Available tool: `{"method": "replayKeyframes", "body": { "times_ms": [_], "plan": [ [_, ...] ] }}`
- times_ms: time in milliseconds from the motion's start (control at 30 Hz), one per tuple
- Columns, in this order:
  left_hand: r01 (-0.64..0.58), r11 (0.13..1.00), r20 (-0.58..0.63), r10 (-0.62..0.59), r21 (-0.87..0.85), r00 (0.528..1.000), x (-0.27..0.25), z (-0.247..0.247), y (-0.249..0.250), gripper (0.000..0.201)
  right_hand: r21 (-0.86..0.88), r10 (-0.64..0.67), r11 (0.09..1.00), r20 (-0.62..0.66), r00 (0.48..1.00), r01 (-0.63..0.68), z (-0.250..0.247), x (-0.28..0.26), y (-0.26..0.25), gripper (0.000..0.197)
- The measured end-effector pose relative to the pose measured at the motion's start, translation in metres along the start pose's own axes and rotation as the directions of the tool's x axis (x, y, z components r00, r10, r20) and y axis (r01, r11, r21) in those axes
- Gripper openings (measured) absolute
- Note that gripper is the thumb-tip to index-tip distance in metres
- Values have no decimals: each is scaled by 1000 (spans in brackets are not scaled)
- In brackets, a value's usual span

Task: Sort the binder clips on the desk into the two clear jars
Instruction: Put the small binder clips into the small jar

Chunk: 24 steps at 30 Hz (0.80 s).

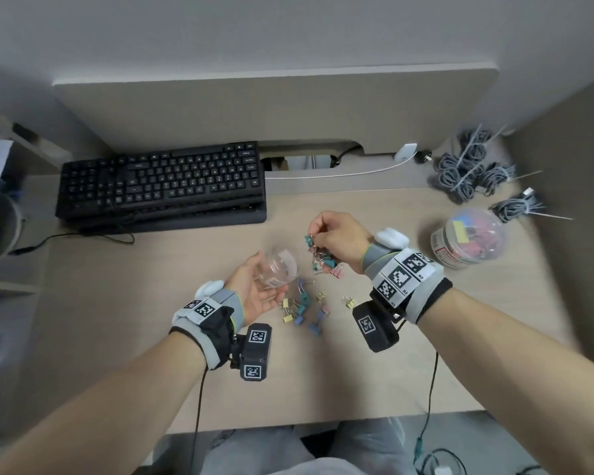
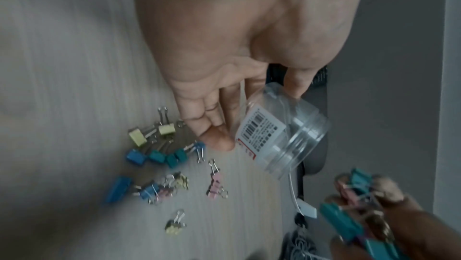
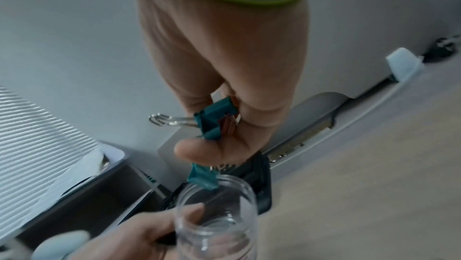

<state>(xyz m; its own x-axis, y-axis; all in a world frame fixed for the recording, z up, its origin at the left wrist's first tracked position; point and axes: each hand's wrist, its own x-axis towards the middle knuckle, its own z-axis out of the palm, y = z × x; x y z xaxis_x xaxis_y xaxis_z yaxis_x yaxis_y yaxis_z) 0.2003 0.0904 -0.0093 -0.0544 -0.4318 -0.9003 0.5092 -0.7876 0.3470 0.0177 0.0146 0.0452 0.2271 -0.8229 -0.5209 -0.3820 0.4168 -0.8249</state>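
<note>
- Left hand (image 1: pixel 254 289) grips an empty clear jar (image 1: pixel 277 269), tilted towards the right hand (image 1: pixel 336 238).
- Right hand clutches teal and pink binder clips (image 1: pixel 318 253) just beside its mouth.

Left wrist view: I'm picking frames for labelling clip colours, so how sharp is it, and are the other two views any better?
Left wrist view: motion-smeared, yet the loose clips still read by colour; the right hand is darker and blurrier. Head view: centre fairly sharp, edges stretched and smeared. Right wrist view: soft, the empty jar blurred, the teal clip clear enough.
</note>
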Motion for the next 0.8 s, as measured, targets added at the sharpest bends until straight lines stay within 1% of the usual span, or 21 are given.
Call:
{"method": "replayKeyframes", "body": {
  "times_ms": [67, 133, 200, 233, 333, 400, 500, 633, 733, 800],
  "plan": [
    [1, 1000, 42, -2, 8, 999, -1, 15, -3, 54, -90, -60, 994, 50, 997, 64, 2, -10, -10, 26],
    [6, 1000, 70, -8, 27, 998, -3, 26, -5, 50, -222, -97, 968, 105, 990, 119, 4, -15, -15, 21],
    [12, 999, 89, -16, 40, 996, -6, 36, -6, 47, -309, -135, 938, 98, 986, 159, 3, -19, -16, 20],
    [16, 999, 94, -20, 42, 995, -7, 39, -7, 47, -304, -140, 939, 84, 987, 159, 2, -21, -18, 20],
    [27, 999, 116, -32, 47, 993, -7, 44, -6, 53, -167, -105, 979, 64, 992, 114, -2, -23, -21, 21],
    [30, 998, 137, -36, 46, 990, -8, 45, -4, 51, -134, -102, 985, 63, 993, 110, -4, -26, -26, 14],
    [30, 998, 154, -37, 53, 987, -9, 46, -2, 50, -160, -115, 979, 78, 990, 126, -4, -28, -32, 9],
    [39, 998, 154, -47, 55, 987, -10, 46, -1, 48, -273, -178, 941, 105, 978, 201, 1, -29, -40, 10],
    [44, 998, 152, -50, 40, 987, -10, 42, 0, 49, -223, -190, 953, 86, 978, 205, 1, -28, -41, 14],
    [47, 998, 139, -51, 33, 989, -9, 34, 0, 51, -190, -190, 962, 40, 981, 194, -5, -23, -37, 15]
  ]
}}
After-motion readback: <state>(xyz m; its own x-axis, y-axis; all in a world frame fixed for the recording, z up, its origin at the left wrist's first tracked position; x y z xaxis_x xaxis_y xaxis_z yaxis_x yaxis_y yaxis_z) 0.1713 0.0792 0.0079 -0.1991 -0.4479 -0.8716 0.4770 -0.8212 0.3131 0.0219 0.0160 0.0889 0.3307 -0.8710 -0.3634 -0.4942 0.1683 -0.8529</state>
